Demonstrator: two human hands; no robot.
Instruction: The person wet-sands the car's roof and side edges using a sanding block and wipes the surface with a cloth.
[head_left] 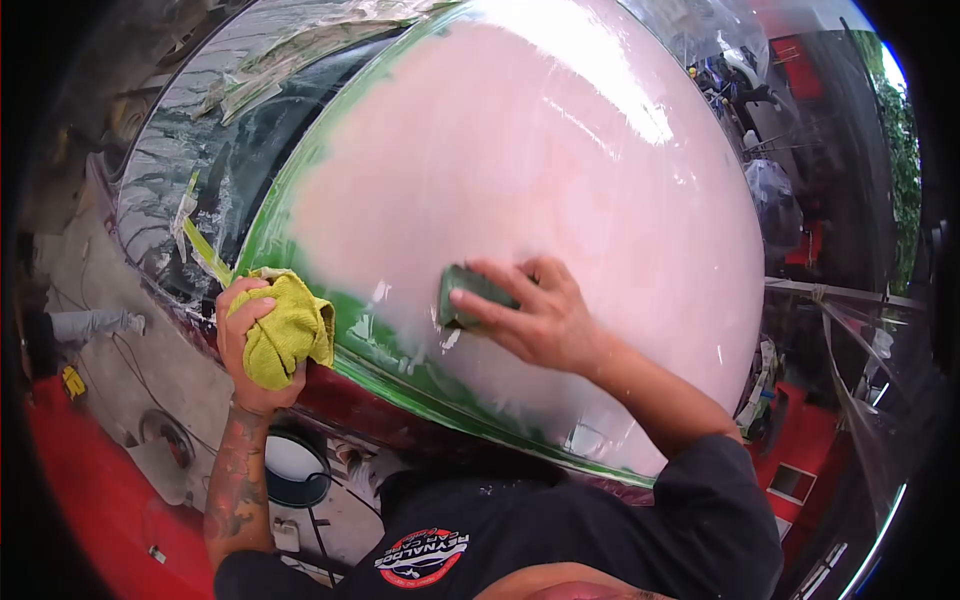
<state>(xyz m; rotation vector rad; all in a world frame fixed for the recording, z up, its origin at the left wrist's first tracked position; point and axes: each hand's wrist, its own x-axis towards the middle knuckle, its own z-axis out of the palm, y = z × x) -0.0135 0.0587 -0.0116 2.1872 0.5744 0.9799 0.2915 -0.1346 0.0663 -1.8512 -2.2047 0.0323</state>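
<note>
Pink car panel (480, 160), seemingly part-smoothed, what remains hard to judge, sits under the green block (457, 293) my right hand (541, 317) grips, my left hand (243, 345) clutching a yellow cloth (287, 335) by the green edge (352, 325)

Bucket (291, 494): dark-walled, pale inside, standing near left on the floor
Floor (108, 400): grey, spreading along the left, with thin dark cords across it
Yellow item (73, 382): small, at the left, too small to identify
Red surface (75, 480): broad and smooth, filling the near left corner
Clear plastic sheeting (850, 370): hanging in loose folds at the right
Red panels (805, 440): at the right, near the sheeting
Foliage (898, 130): green, far right
</note>
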